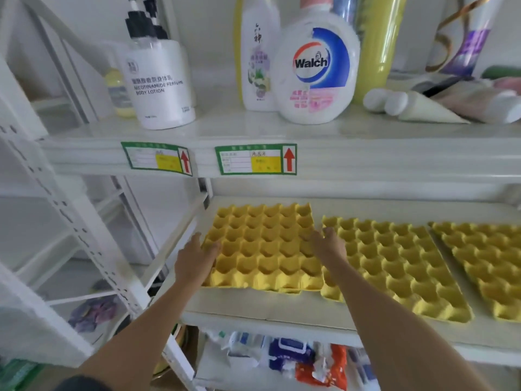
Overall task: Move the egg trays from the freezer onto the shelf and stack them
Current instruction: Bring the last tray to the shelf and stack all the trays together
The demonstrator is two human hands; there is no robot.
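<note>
Three yellow egg trays lie side by side on the white middle shelf [253, 309]. The left egg tray [262, 249] sits slightly raised, with another tray's edge showing under its front. My left hand [196, 259] grips its left edge, thumb inside a cell. My right hand [327, 244] holds its right edge, where it meets the middle egg tray [394, 266]. The right egg tray [485, 266] runs out of view at the right. No freezer is in view.
The upper shelf [253, 156] carries a body lotion bottle [160, 83], a Walch bottle [318, 71], other bottles and tubes [423, 105]. Packets [304, 359] fill the lower shelf. A perforated white upright [70, 221] stands at the left.
</note>
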